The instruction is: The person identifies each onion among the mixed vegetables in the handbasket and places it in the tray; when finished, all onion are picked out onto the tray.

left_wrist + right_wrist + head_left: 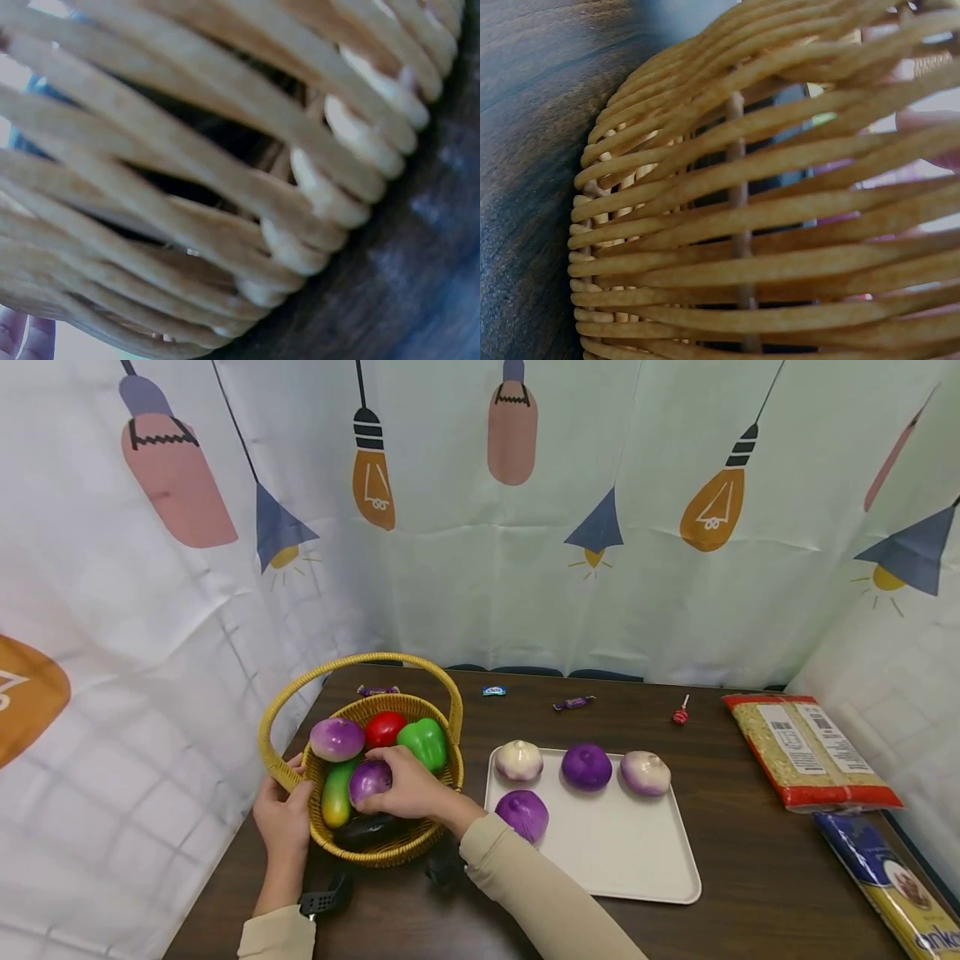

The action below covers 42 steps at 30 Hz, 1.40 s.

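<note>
A woven basket (384, 860) with a tall hoop handle stands at the left of the table. My left hand (283, 822) grips its left rim near the handle's foot. Inside the basket, my right hand (414, 783) holds a purple onion (370, 781) with fingers curled over it. Around that onion lie another purple onion (337, 740), a red tomato (386, 728), a green bell pepper (423, 743), a yellow-green cucumber-like vegetable (337, 797) and a dark eggplant (367, 832). Both wrist views mostly show the basket's weave (780, 217), hiding the grasp.
A white tray (615, 860) to the right bears several onions, purple and whitish. Wrapped candies (574, 702) and a red lollipop (680, 715) lie at the back. Two food packages (813, 752) line the right edge. Printed curtains (480, 585) enclose the table.
</note>
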Tool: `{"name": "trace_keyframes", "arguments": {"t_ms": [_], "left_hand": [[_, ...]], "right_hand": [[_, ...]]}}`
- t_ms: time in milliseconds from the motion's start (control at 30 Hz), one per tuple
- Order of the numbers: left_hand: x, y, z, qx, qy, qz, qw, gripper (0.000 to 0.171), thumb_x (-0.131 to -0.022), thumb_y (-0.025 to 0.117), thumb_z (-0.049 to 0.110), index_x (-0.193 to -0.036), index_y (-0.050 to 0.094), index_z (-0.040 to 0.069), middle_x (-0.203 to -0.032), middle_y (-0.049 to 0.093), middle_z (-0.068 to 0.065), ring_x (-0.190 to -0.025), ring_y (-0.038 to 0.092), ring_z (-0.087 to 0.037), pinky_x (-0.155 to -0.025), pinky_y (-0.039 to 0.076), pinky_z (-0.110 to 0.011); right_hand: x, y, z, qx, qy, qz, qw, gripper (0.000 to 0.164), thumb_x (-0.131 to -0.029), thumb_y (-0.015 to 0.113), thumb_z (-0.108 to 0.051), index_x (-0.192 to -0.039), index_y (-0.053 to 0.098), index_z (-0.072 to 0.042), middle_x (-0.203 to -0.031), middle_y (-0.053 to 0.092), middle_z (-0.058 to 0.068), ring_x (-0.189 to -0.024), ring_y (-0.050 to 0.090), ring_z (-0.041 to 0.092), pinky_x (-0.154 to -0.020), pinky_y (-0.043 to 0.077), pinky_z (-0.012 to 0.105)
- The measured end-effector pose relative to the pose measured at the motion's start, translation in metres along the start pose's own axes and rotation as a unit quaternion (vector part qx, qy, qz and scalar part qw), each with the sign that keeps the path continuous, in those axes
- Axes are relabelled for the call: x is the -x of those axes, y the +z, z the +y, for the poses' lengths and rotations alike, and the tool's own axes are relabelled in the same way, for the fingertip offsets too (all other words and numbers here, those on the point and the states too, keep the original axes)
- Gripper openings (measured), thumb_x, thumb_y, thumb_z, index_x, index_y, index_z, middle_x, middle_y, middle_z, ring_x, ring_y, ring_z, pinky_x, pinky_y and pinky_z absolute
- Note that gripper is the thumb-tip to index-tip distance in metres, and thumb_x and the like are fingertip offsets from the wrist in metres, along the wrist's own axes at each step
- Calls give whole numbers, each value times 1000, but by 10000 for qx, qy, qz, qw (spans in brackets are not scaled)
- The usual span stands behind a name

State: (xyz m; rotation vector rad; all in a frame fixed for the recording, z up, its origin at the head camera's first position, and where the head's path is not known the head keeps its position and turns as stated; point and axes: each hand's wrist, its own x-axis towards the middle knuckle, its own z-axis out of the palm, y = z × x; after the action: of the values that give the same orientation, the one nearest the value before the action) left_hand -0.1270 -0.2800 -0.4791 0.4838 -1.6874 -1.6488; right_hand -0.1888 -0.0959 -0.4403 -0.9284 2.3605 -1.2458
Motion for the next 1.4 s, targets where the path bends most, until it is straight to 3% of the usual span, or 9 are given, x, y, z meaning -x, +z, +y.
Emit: {"name": "trace_keyframes", "arguments": {"t_ms": [233, 433, 633, 733, 900, 1100, 1200, 1400], "left_hand": [[8, 2, 21, 246, -103, -78, 9996, 26, -83, 56, -10, -108, 57, -17, -105, 68, 1, -93, 61, -15, -71, 48, -11], [1, 1, 2, 221, -91, -6, 9997, 23, -84, 57, -9, -106, 59, -13, -106, 68, 3, -94, 61, -12, -72, 48, -11], [0, 0, -4, 248, -124, 7, 9996, 19, -84, 58, -10, -101, 63, -4, -108, 67, 1, -97, 61, -13, -73, 49, -11], [-1, 0, -4, 222, -129, -8, 9997, 19, -84, 57, -10, -101, 64, -3, -109, 67, 0, -97, 61, -14, -73, 49, -11], [-2, -1, -6, 155, -71, -24, 9999, 24, -84, 57, -9, -107, 59, -12, -109, 66, 0, -96, 61, -13, -72, 48, -10], [-1, 0, -6, 86, -73, 55, 9999, 23, -84, 56, -9, -107, 59, -12, -107, 66, 4, -97, 58, -12, -74, 46, -12], [-2, 0, -4, 61, -50, 40, 10000, 24, -85, 56, -8, -109, 60, -11, -108, 65, 5, -98, 58, -11, -75, 45, -12], [-1, 0, -3, 108, -137, 5, 9998, 25, -86, 56, -8, -110, 59, -11, -109, 65, 4, -99, 58, -11, -76, 46, -11]], "right_hand": [[-3, -1, 1, -140, 34, 56, 9999, 68, -81, 77, -29, -141, 48, -17, -136, 51, 0, -117, 49, 9, -99, 42, 28], [-2, 0, -1, -245, -193, -86, 9995, 64, -80, 78, -33, -137, 53, -17, -132, 53, -1, -112, 50, 8, -93, 45, 23], [0, 1, -2, 478, -823, -711, 9929, 76, -79, 79, -36, -145, 44, -18, -138, 48, 1, -120, 48, 9, -96, 42, 21], [3, 2, -3, 772, -990, -768, 9891, 82, -79, 79, -38, -148, 39, -19, -142, 46, 1, -124, 47, 9, -99, 41, 22], [16, 2, -5, 664, -1036, -11, 9924, 80, -80, 78, -38, -146, 37, -22, -142, 43, -2, -123, 48, 9, -99, 44, 26], [49, -12, -9, -145, -877, 932, 9917, 89, -78, 79, -31, -148, 25, -30, -141, 37, -2, -122, 48, 12, -100, 45, 33], [66, -23, -10, -465, -827, 1184, 9884, 95, -76, 81, -29, -149, 20, -35, -140, 34, 0, -123, 47, 14, -99, 46, 35], [102, -45, -1, -824, -754, 1325, 9849, 81, -76, 82, -31, -143, 36, -32, -135, 40, -5, -120, 48, 13, -97, 46, 34]]}}
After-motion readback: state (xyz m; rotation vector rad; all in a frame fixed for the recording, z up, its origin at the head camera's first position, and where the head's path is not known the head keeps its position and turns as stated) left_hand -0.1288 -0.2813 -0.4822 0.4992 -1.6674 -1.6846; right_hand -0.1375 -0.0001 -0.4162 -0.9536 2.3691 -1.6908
